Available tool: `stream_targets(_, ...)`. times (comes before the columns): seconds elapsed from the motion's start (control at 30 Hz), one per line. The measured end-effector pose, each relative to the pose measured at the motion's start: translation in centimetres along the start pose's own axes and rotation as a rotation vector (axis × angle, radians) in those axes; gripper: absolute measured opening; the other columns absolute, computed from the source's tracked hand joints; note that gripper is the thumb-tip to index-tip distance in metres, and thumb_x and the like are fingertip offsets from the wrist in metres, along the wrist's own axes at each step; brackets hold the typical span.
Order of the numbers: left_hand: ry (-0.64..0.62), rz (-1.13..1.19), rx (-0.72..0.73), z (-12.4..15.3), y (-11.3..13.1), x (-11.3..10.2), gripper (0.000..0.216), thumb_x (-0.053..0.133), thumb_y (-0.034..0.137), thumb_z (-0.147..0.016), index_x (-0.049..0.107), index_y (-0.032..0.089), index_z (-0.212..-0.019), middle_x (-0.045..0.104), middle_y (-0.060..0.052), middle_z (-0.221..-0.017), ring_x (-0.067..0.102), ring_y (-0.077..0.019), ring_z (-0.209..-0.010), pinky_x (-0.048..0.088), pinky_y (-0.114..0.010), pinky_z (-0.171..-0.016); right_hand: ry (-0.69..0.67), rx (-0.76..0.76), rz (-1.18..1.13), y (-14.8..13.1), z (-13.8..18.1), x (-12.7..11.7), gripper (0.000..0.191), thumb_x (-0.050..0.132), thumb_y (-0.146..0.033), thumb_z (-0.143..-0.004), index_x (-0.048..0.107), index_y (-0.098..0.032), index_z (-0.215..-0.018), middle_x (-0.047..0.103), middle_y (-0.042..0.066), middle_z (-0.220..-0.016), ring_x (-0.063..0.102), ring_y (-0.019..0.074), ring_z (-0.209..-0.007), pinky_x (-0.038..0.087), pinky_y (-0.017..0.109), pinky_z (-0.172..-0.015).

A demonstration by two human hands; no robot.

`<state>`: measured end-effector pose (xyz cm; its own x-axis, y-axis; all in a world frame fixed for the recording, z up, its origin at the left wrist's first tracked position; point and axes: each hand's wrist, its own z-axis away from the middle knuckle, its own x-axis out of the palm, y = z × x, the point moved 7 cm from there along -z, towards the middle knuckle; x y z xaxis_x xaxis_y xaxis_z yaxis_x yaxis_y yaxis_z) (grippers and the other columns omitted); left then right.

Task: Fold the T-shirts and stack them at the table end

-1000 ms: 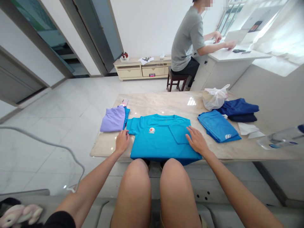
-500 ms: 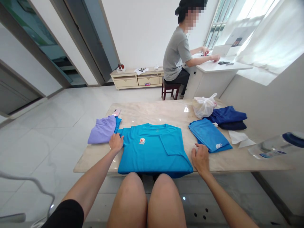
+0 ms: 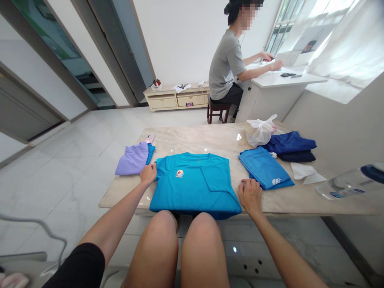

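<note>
A teal T-shirt [image 3: 192, 188] with a small round emblem on the chest lies across the table in front of my knees. Its right sleeve is turned inward over the body, and its hem hangs over the front edge. At the left sleeve, my left hand [image 3: 148, 173] is closed with the cloth edge at its fingertips. My right hand [image 3: 251, 195] rests on the tabletop with loosely bent fingers, apart and holding nothing. It sits between the T-shirt and a folded blue garment [image 3: 264, 168] with a white logo.
Lavender cloth [image 3: 132, 160] and a pink phone [image 3: 150, 138] lie at the table's [image 3: 180, 138] left end. To the right are a white plastic bag [image 3: 259, 132], dark blue clothes [image 3: 292, 144], paper [image 3: 306, 172] and a clear bottle [image 3: 345, 186]. Beyond, a person [image 3: 226, 66] sits at a white desk.
The left sleeve's outer edge has drawn in slightly toward the shirt body at my left hand. My right hand has shifted a little left, toward the shirt. The view has tilted slightly.
</note>
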<state>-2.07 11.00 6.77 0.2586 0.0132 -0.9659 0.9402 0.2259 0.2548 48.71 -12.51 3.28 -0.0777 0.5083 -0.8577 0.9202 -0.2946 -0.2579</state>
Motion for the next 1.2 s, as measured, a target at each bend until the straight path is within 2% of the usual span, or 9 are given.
stream_targets(0.13,-0.044,0.042,-0.046,-0.9,-0.7,0.8,0.027,0.057,0.04,-0.104,0.07,0.02,-0.118,0.079,-0.018,-0.127,0.073,-0.0338,-0.121,0.053,-0.039,-0.096,-0.01,0.009,0.014,0.3,0.0,0.3,0.02,0.05,-0.023,-0.103,0.069,-0.016,-0.106,0.069,0.017,-0.109,0.056,0.0336,-0.103,0.036,0.043,-0.081)
stream_targets(0.23,-0.044,0.072,-0.091,-1.5,-1.1,1.1,0.038,0.071,0.039,-0.095,0.065,0.02,-0.127,0.079,-0.018,-0.129,0.074,-0.0336,-0.121,0.053,-0.038,-0.094,-0.026,0.019,0.01,0.6,0.0,0.6,0.019,0.052,-0.022,-0.101,0.068,-0.016,-0.106,0.07,0.017,-0.108,0.057,0.0334,-0.102,0.034,0.042,-0.08)
stream_targets(0.37,-0.049,0.122,-0.143,-2.0,-1.1,1.0,0.044,0.082,0.036,-0.084,0.067,0.018,-0.122,0.081,-0.019,-0.119,0.077,-0.0349,-0.115,0.055,-0.038,-0.088,-0.018,0.023,0.008,0.6,0.0,0.7,0.017,0.052,-0.022,-0.1,0.068,-0.016,-0.106,0.071,0.017,-0.107,0.057,0.0328,-0.099,0.034,0.042,-0.08)
stream_targets(0.53,0.003,0.191,-0.101,-1.8,-0.1,-1.3,0.043,0.075,0.034,-0.091,0.065,0.019,-0.13,0.081,-0.011,-0.113,0.077,-0.0283,-0.11,0.056,-0.035,-0.089,0.001,0.022,-0.006,0.4,0.0,0.5,0.014,0.053,-0.021,-0.099,0.066,-0.018,-0.104,0.073,0.016,-0.106,0.058,0.0317,-0.096,0.033,0.042,-0.08)
stream_targets(0.63,0.064,0.207,0.054,-0.6,2.3,-3.5,0.037,0.068,0.03,-0.096,0.064,0.022,-0.131,0.079,-0.004,-0.107,0.075,-0.024,-0.11,0.054,-0.032,-0.093,0.004,0.018,0.005,0.4,0.0,0.4,0.014,0.053,-0.02,-0.098,0.066,-0.018,-0.104,0.074,0.016,-0.107,0.06,0.0317,-0.097,0.033,0.042,-0.08)
stream_targets(0.73,0.121,0.214,0.314,2.2,6.0,-5.5,0.031,0.064,0.027,-0.097,0.067,0.022,-0.128,0.077,-0.004,-0.102,0.075,-0.0232,-0.101,0.055,-0.031,-0.09,0.01,0.006,0.006,0.4,0.1,0.4,0.013,0.053,-0.02,-0.099,0.065,-0.018,-0.104,0.074,0.015,-0.107,0.061,0.0315,-0.097,0.034,0.042,-0.08)
stream_targets(0.9,-0.105,0.278,0.796,9.2,10.8,-5.1,0.051,0.063,0.037,-0.104,0.055,0.03,-0.154,0.076,-0.005,-0.133,0.077,-0.0228,-0.111,0.059,-0.033,-0.097,0.036,-0.008,0.008,0.5,0.2,0.6,0.012,0.052,-0.02,-0.099,0.064,-0.019,-0.102,0.074,0.014,-0.105,0.061,0.0311,-0.096,0.034,0.042,-0.08)
stream_targets(1.0,-0.108,0.235,0.834,10.7,10.0,-4.2,0.05,0.053,0.041,-0.11,0.052,0.03,-0.159,0.071,-0.008,-0.149,0.074,-0.0253,-0.126,0.059,-0.038,-0.107,0.033,-0.01,0.012,0.5,0.2,0.6,0.012,0.053,-0.02,-0.098,0.064,-0.018,-0.102,0.073,0.013,-0.105,0.061,0.0305,-0.096,0.033,0.041,-0.08)
stream_targets(1.2,-0.152,0.076,0.923,9.5,7.6,-0.2,0.041,0.051,0.035,-0.111,0.062,0.026,-0.15,0.068,-0.01,-0.154,0.063,-0.0289,-0.144,0.05,-0.047,-0.124,-0.024,0.014,0.026,0.4,0.0,0.5,0.013,0.052,-0.02,-0.101,0.065,-0.017,-0.104,0.073,0.014,-0.107,0.06,0.0301,-0.098,0.031,0.04,-0.08)
